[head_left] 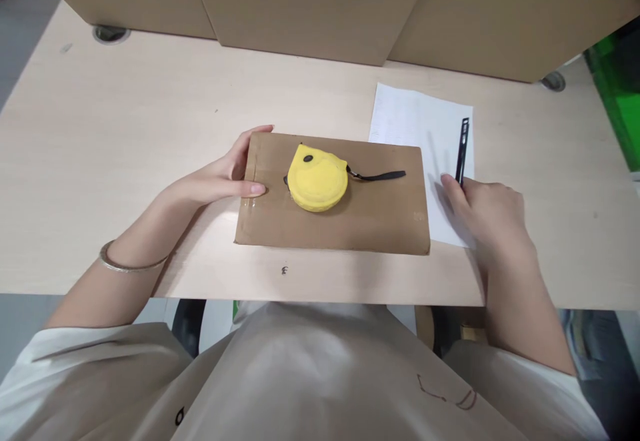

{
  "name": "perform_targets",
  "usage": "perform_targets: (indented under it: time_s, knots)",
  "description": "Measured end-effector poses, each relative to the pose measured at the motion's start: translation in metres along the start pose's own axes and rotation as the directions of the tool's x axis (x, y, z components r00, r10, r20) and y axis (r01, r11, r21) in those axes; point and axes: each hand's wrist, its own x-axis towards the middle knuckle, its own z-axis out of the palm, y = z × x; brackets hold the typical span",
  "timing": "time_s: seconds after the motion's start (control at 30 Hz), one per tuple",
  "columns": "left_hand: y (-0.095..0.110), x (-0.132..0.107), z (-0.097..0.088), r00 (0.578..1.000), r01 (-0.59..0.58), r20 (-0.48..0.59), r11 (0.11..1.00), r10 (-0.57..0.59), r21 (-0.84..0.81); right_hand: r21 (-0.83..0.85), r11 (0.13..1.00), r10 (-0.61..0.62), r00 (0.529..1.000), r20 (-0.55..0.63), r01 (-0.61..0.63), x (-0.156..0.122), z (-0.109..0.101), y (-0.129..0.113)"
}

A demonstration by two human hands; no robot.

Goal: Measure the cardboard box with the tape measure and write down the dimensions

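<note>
A flat brown cardboard box lies on the desk in front of me. My left hand grips its left end, the thumb pressed on the top face and the other fingers around the far corner. On top of the box rests a yellow tape measure with a black button and a black wrist strap stretched to the right. To the right of the box, my right hand is closed around a slim black utility knife, which points up and away. No blade can be made out.
A white sheet of paper lies partly under the box and below my right hand. Tall brown panels stand along the back of the pale wooden desk. Two round cable holes sit at the back corners. Something green is at the far right.
</note>
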Motion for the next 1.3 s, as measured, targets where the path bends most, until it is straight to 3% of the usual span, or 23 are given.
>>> perform_targets:
  time_s: [0.1,0.23,0.43,0.6,0.67,0.73,0.8,0.83,0.9,0.97,1.07,1.13,1.2,1.3]
  knots:
    - [0.001,0.002,0.0,1.0,-0.005,-0.003,1.0,0.005,0.002,-0.316,0.948,0.083,0.988,0.128,-0.039,-0.005,-0.01,-0.021]
    - [0.001,0.004,0.001,1.0,-0.016,-0.004,1.0,0.016,0.007,-0.405,0.913,0.119,0.978,0.172,-0.04,-0.008,-0.011,-0.037]
    - [0.0,0.007,0.002,0.998,-0.055,0.004,0.998,0.055,0.019,-0.39,0.921,0.075,0.988,0.138,-0.015,-0.006,-0.004,-0.032]
    - [0.001,0.008,0.001,1.0,-0.018,0.02,1.0,0.017,0.02,-0.342,0.94,0.045,0.992,0.117,-0.002,-0.003,-0.008,-0.025]
    - [0.001,0.008,0.001,1.0,-0.013,0.021,1.0,0.012,0.022,-0.278,0.961,0.019,0.999,0.034,-0.009,-0.004,-0.017,-0.029]
    - [0.001,0.007,0.0,1.0,-0.018,0.02,1.0,0.018,0.023,-0.144,0.988,-0.074,0.99,-0.122,0.056,-0.007,-0.031,-0.041]
    - [0.001,0.007,0.0,1.0,-0.017,0.015,1.0,0.017,0.025,-0.01,0.959,-0.276,0.92,-0.277,0.285,-0.011,-0.045,-0.065]
    - [0.001,0.007,0.0,1.0,-0.013,0.012,1.0,0.013,0.025,0.024,0.892,-0.419,0.848,-0.324,0.45,-0.013,-0.051,-0.08]
    - [0.001,0.006,0.0,1.0,-0.006,0.003,1.0,0.005,0.023,-0.011,0.69,-0.696,0.659,-0.284,0.724,-0.015,-0.058,-0.115]
    - [0.0,0.006,0.0,1.0,-0.01,-0.003,1.0,0.01,0.025,-0.035,0.58,-0.805,0.565,-0.181,0.814,-0.015,-0.057,-0.149]
    - [-0.001,0.007,0.001,0.999,-0.041,0.007,0.999,0.041,0.032,-0.005,0.519,-0.851,0.516,-0.093,0.855,-0.01,-0.046,-0.18]
    - [-0.003,0.008,-0.001,0.998,-0.068,0.013,0.997,0.068,0.033,0.052,0.505,-0.857,0.508,-0.09,0.862,-0.006,-0.039,-0.181]
    - [-0.006,0.01,-0.008,0.997,-0.079,0.012,0.997,0.079,0.017,0.151,0.508,-0.838,0.527,-0.141,0.848,-0.002,-0.036,-0.167]
    - [-0.013,0.013,-0.025,0.998,-0.062,0.023,0.997,0.063,-0.038,0.442,0.508,-0.715,0.648,-0.262,0.739,0.001,-0.042,-0.129]
